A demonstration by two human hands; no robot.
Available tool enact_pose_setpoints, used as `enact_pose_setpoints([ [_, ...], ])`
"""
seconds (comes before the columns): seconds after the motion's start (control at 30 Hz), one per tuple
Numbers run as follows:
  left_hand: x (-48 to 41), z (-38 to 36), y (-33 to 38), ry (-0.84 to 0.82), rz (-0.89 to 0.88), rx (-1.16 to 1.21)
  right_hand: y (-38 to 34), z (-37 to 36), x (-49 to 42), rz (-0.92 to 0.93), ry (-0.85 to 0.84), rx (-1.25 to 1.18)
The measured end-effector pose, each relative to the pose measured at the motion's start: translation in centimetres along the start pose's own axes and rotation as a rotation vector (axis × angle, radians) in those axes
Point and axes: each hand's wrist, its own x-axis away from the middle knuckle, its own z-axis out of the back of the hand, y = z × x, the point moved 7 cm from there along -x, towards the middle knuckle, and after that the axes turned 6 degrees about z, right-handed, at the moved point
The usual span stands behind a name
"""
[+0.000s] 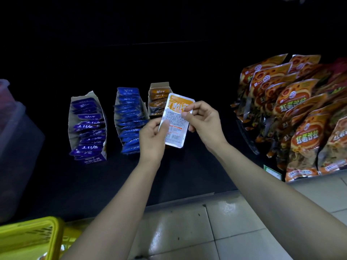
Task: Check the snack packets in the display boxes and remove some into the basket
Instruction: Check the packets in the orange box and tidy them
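An orange and white snack packet (176, 126) is held up over the dark shelf, its printed back and barcode facing me. My left hand (152, 137) pinches its lower left edge. My right hand (202, 121) pinches its upper right edge. Behind it stands an open cardboard display box (159, 87) with orange packets. Two display boxes of blue packets stand to the left, one (129, 119) beside the orange box and one (87, 126) farther left. The yellow basket (35, 233) sits at the bottom left corner on the floor.
Large orange snack bags (293, 117) fill the shelf at the right. A translucent plastic bin (13, 139) stands at the left edge. The dark shelf (75, 184) ends at a front lip above the pale tiled floor (206, 231).
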Motion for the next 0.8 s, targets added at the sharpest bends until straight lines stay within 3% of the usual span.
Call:
enact_pose_setpoints([
  [0.1, 0.2, -0.1, -0.1, -0.028, 0.024, 0.081, 0.2, 0.1, 0.1, -0.014, 0.001, 0.027],
  [0.2, 0.2, 0.3, 0.5, -0.027, -0.087, 0.038, 0.3, -0.1, 0.1, -0.018, -0.001, 0.000],
  [0.47, 0.6, -0.2, 1.9, -0.044, -0.468, -0.484, 0.5, -1.2, -0.6, -0.131, -0.022, -0.061],
  [0.8, 0.7, 1.9, -0.7, 0.181, -0.399, -1.044, 0.0, 2.0, -1.0, 0.084, 0.145, 0.075],
])
